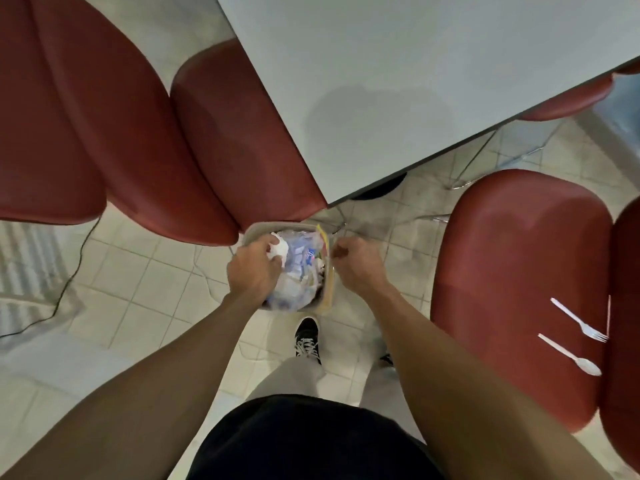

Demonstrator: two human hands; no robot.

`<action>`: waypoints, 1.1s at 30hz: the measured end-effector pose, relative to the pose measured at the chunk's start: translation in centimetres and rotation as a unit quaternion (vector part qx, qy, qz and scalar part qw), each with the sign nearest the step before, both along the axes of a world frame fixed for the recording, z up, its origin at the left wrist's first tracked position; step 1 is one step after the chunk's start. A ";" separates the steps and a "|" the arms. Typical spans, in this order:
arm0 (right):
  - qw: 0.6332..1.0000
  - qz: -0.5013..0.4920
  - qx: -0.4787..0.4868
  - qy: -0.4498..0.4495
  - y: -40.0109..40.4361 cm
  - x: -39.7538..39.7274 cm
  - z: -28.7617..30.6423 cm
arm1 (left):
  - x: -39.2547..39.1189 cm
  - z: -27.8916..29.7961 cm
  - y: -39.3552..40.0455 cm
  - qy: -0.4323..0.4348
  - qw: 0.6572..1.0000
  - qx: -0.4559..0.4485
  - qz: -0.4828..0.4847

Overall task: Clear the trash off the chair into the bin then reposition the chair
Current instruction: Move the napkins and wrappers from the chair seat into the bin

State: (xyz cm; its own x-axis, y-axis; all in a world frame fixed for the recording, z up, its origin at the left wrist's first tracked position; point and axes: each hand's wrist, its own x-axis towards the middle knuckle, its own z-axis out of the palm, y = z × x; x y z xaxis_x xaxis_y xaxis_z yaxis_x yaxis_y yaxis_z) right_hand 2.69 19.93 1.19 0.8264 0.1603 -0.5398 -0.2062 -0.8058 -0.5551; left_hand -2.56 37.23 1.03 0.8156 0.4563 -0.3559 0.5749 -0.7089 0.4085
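Two hands over the bin (328, 296). Left hand (254, 268) low in the bin mouth, fingers curled round a white wad (280, 250), the wad held just above the packed wrappers beneath the fingertips. Right hand (358, 263) beside the bin's right rim, fingers curled in loosely; nothing visible in them, though whether empty or pinching something small could not be told.

Still left on the chair (512, 271), well off to the right of the right fingers: a fork (579, 320) and a spoon (569, 354), white plastic, lying side by side near the seat's back edge, apart from each other. Possibly a third thin white piece at the seat's far right edge, too slim to name.

Bin already heaped close to the rim. Likely trouble from here: wad let go on top of the heap and rolling off onto the floor, for want of room; a hard push down to seat it tipping the light bin. Later, cutlery sliding off the slick seat if the chair were shifted before being cleared.
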 end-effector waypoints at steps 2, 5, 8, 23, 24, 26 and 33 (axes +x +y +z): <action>1.000 0.008 -0.006 0.000 1.5 -0.2 -0.5 | -0.4 -0.7 1.6 0.000 1.000 -0.013 0.021; 1.000 0.011 -0.007 -0.006 3.1 -0.3 -1.1 | -0.6 -1.7 3.2 -0.002 0.998 -0.036 0.042; 1.000 0.011 -0.023 -0.013 4.3 -0.3 -1.7 | -0.1 -2.9 4.4 0.002 0.997 -0.054 0.058; 0.998 0.030 0.043 -0.034 10.5 1.2 -4.6 | 1.2 -5.8 7.4 0.069 0.996 -0.043 0.046; 0.998 0.035 0.043 -0.034 10.4 1.3 -4.7 | 1.1 -5.7 7.4 0.069 0.995 -0.043 0.051; 0.998 0.046 0.044 -0.023 10.2 1.5 -4.8 | 1.0 -5.5 7.3 0.069 0.995 -0.038 0.054; 0.991 0.085 0.098 -0.045 9.5 1.3 -4.2 | 1.4 -4.7 6.7 0.071 0.996 -0.012 0.057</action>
